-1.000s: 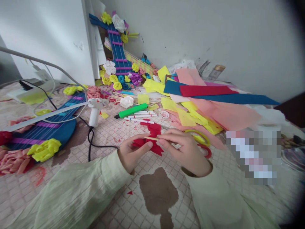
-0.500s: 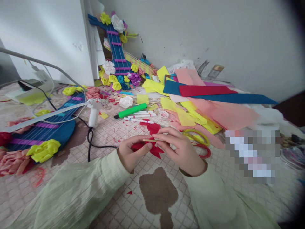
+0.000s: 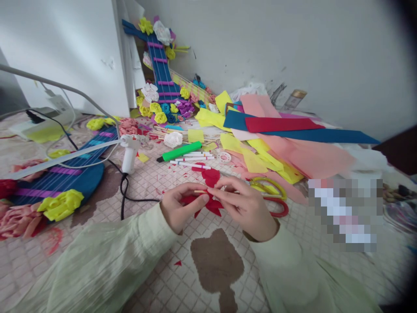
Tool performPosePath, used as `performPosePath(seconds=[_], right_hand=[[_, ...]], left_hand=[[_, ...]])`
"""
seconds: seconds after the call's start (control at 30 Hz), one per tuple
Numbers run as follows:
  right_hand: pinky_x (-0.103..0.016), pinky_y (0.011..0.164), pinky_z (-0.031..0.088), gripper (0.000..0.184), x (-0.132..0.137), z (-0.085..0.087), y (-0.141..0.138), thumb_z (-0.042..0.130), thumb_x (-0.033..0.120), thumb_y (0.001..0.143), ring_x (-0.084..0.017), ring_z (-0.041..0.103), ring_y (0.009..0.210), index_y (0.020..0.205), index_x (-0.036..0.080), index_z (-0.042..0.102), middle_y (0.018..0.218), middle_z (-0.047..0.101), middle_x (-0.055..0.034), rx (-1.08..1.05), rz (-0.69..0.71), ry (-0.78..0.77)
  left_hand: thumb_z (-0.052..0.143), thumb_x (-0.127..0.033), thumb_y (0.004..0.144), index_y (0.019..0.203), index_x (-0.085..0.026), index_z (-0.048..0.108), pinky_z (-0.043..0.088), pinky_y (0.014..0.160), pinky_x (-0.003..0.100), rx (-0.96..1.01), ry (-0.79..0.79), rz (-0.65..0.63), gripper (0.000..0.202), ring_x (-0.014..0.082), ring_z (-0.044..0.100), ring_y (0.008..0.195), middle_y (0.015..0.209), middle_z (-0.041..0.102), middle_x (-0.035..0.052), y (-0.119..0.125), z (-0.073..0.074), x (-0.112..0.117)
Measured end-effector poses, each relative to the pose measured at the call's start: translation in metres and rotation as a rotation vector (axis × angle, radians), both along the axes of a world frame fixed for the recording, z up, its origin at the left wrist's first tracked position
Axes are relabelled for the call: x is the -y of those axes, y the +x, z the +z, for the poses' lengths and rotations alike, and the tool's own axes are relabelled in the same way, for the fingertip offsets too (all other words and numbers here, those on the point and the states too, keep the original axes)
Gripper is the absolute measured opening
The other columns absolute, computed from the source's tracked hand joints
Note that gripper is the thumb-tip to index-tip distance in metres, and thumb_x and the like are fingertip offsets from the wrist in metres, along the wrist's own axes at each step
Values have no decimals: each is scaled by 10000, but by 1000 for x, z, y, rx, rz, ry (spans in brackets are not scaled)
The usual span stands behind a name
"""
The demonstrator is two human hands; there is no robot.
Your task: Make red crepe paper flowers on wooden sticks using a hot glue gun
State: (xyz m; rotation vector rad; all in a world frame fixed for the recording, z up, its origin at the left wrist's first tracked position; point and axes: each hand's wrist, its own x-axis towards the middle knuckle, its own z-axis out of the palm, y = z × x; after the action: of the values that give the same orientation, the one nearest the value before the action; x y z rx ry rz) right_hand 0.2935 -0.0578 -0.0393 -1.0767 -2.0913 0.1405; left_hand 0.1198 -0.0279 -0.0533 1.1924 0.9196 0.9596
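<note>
My left hand (image 3: 178,208) pinches a cut red paper piece (image 3: 213,205) just above the tiled floor mat. A thin wooden stick (image 3: 200,191) lies across the top of the red paper, and my right hand (image 3: 246,205) has its fingertips closed on that stick. The two hands touch at the fingertips. More red paper (image 3: 210,175) lies on the mat just behind them. Scissors with yellow and red handles (image 3: 271,194) lie partly hidden behind my right hand.
A white glue gun (image 3: 129,152) with a black cord stands to the left. A green marker (image 3: 179,151) and several pens lie behind the hands. Sheets of coloured paper (image 3: 286,143) are piled at the right. Blue guitar-shaped crafts with paper flowers (image 3: 61,178) lie left and lean at the wall.
My right hand has slid left along the stick, closer to my left hand. The red paper has been drawn in tighter around the stick.
</note>
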Motion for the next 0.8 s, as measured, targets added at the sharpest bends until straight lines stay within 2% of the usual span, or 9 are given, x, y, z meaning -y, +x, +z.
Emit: performPosePath(seconds=[0.23, 0.33, 0.57, 0.7, 0.8], right_hand=[[-267, 708, 514, 271, 2, -2, -3, 468, 74, 839, -130, 612, 789, 1002, 181, 657, 959, 625, -68, 109, -44, 22], [-264, 709, 516, 266, 3, -1, -5, 476, 83, 839, -127, 622, 770, 1020, 172, 649, 951, 640, -70, 87, -75, 17], [-257, 709, 528, 179, 3, 1, -7, 530, 143, 828, -146, 644, 811, 946, 154, 664, 911, 696, -69, -49, -108, -20], [-270, 718, 535, 148, 3, 3, -7, 553, 185, 817, -153, 661, 787, 888, 185, 682, 869, 717, -45, -94, -117, -124], [-262, 692, 536, 149, 3, 4, -8, 555, 204, 815, -150, 667, 757, 875, 189, 691, 858, 721, -40, -119, -109, -200]], left_hand=[[732, -259, 608, 725, -130, 662, 516, 574, 220, -61, -14, 62, 187, 129, 648, 590, 655, 714, 33, 2, 2, -1], [702, -241, 639, 755, -137, 666, 522, 579, 225, -124, 72, 64, 160, 139, 657, 617, 684, 719, 39, 2, 2, -1], [619, -213, 725, 780, -148, 676, 534, 600, 238, -284, 401, 73, 102, 147, 660, 637, 736, 726, 58, -1, 1, 0], [600, -211, 727, 802, -131, 666, 512, 503, 217, -305, 435, 16, 128, 132, 635, 553, 699, 718, 62, -2, 0, -2], [600, -210, 730, 832, -128, 660, 515, 513, 213, -296, 410, -21, 144, 126, 631, 551, 710, 718, 61, -2, -1, -2]])
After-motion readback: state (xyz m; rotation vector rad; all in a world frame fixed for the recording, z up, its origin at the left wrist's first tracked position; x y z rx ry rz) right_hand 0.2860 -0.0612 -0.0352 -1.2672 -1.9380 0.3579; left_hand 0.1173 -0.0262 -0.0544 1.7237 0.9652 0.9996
